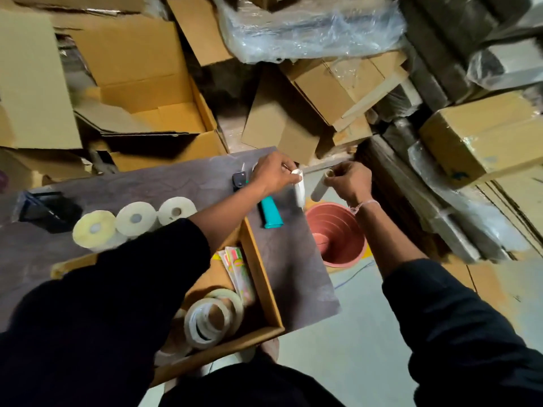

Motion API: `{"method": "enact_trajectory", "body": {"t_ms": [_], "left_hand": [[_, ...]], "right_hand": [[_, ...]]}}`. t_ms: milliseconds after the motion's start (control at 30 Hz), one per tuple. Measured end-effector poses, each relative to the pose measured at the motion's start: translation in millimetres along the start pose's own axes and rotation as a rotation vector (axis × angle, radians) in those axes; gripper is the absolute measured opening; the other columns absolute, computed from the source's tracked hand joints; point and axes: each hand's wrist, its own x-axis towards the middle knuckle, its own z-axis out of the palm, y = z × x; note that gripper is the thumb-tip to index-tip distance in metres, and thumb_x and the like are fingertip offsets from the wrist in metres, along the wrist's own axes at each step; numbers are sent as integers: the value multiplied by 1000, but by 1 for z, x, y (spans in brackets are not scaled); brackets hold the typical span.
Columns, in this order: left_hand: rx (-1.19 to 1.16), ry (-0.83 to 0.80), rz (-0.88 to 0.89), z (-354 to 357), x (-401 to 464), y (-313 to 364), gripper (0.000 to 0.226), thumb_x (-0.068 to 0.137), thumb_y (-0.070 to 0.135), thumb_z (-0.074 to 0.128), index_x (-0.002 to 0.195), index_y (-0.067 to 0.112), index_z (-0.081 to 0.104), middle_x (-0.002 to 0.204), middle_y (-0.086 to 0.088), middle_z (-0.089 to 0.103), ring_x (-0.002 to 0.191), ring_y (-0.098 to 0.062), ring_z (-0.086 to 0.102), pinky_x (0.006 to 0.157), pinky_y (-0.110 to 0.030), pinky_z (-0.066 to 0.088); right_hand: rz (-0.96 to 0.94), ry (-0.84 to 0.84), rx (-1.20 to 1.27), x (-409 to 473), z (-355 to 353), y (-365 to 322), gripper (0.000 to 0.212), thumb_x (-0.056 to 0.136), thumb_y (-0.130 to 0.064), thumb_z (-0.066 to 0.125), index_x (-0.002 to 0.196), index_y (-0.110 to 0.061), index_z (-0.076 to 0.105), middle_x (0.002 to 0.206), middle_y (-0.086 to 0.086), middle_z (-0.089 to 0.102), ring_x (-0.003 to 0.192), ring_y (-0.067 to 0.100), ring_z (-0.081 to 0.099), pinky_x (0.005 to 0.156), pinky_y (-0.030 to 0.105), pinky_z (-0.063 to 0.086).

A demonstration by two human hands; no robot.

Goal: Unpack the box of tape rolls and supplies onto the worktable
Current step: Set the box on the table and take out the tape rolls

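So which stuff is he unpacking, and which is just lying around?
For the job: box, flat tape rings, three fat tape rolls, white tube in left hand, grey tube in right hand.

Lying about: pink bucket, cardboard pile.

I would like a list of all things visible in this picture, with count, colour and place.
worktable: one, dark grey, centre
thick tape rolls: three, pale yellow-white, in a row on the table's left part
open box: one, brown cardboard, on the table, near edge
flat tape rolls: several, whitish, inside the box
packets: a few, white with bright colours, inside the box
teal tool: one, on the table
pink pots: a nested stack, floor right of the table
cardboard boxes: many, brown, behind
left hand: holds a white tube
right hand: holds a grey tube
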Motion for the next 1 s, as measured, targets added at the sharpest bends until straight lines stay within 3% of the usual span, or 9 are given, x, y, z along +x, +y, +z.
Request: {"method": "enact_trajectory", "body": {"t_ms": [133,267,433,500,600,733,800,900,1000], "left_hand": [[121,-127,-67,62,6,24,19,70,24,90,79,23,73,95,-5,78,95,-26,73,84,-36,58],[155,-122,-151,103,9,36,30,75,25,89,101,15,77,108,-8,76,103,-27,70,82,-33,53],[180,-127,-149,108,11,38,45,82,24,85,121,12,66,120,-9,70,113,-28,64,94,-38,52],[139,-169,-96,95,11,34,42,79,24,86,117,15,69,114,-6,73,109,-24,68,97,-36,53],[58,-246,-19,63,6,22,39,76,22,88,112,14,72,98,1,77,96,-15,73,96,-36,57],[27,-220,2,10,-8,-1,34,80,22,86,109,12,71,93,2,77,87,-9,70,89,-30,55],[28,-173,-8,-16,-18,-19,30,81,24,85,105,13,71,92,1,75,84,-9,68,84,-33,56],[-6,-132,-21,-51,-34,-50,15,83,16,82,93,9,73,75,2,68,72,-9,61,82,-44,60],[-111,-96,-39,-81,-57,-76,15,85,6,79,85,18,71,73,2,67,71,-11,61,67,-30,56]], "right_hand": [[110,-73,-60,0,-19,60,20,68,-11,81,88,-11,78,80,7,72,77,17,65,66,26,46],[190,-51,-48,8,-22,106,27,69,-11,82,95,-10,78,92,13,75,91,26,71,78,32,55],[157,-48,-83,18,-22,119,45,69,-12,82,113,-8,73,104,13,74,100,28,69,91,38,55],[132,-60,-47,19,-17,113,41,69,-5,77,110,-8,74,100,12,74,97,28,70,91,38,56],[107,-119,86,17,-1,94,30,69,2,77,94,-14,74,88,8,73,76,21,66,82,38,58],[24,-207,243,-6,20,46,21,77,6,76,91,-10,72,76,2,66,56,3,57,60,19,48],[-2,-230,280,-22,30,18,19,81,5,72,96,-6,72,81,3,67,59,1,60,54,11,45],[-6,-302,303,-50,45,-22,19,85,3,69,102,-4,73,85,5,71,69,12,64,61,23,51],[-17,-413,328,-78,55,-55,21,87,-2,71,108,-2,72,92,10,72,76,15,64,59,24,49]]}}
